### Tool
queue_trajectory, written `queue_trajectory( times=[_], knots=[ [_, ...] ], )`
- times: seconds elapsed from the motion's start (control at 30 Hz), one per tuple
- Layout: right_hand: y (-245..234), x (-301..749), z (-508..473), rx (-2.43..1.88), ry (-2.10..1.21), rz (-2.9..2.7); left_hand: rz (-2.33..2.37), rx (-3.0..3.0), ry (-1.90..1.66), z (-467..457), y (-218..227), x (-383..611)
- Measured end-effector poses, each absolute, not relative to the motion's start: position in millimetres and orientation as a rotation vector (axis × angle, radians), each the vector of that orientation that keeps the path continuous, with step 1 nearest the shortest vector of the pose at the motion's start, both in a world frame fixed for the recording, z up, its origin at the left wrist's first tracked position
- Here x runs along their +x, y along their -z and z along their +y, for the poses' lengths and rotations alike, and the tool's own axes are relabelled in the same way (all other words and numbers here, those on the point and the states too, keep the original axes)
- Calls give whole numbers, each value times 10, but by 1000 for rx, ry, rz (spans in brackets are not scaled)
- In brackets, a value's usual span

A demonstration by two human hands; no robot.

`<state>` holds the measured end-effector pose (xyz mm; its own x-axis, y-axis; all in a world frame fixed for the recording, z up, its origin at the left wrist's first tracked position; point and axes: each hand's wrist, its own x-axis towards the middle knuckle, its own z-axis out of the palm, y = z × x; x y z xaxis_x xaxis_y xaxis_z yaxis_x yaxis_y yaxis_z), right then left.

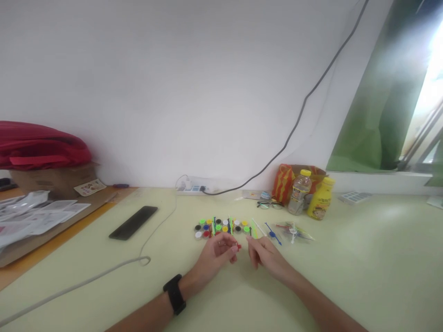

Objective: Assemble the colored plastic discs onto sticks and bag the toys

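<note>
My left hand [215, 257], with a black watch on the wrist, pinches a small red plastic piece [238, 247] between thumb and fingertips. Just to its right, apart from it, my right hand [269, 257] has its fingers curled together; whatever they hold, if anything, is too small to make out. Beyond both hands lie small round pots with coloured lids [218, 228], with thin green and blue plastic sticks across them. A blue spinner arrow [273, 234] and a clear bag of coloured plastic pieces [297, 232] are to the right of the pots.
A black phone [133, 223] and a pale cable [104, 273] lie at left. Eyeglasses [270, 204], a clear bottle [299, 193], a yellow bottle [320, 200] and a striped bag [282, 183] stand at the back right. A power strip [194, 189] sits against the wall.
</note>
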<state>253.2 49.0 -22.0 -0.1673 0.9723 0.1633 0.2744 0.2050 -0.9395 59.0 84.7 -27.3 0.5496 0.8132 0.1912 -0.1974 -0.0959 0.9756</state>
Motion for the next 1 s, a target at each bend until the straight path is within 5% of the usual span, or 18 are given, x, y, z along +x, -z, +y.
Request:
queue_trajectory(
  times=[0.37,1.0],
  knots=[
    [145,2486,448,-977,-1233,-1461,589,1424,-911,839,250,592],
    [238,2534,523,-1054,-1149,-1468,586,1423,-934,855,282,599]
  ],
)
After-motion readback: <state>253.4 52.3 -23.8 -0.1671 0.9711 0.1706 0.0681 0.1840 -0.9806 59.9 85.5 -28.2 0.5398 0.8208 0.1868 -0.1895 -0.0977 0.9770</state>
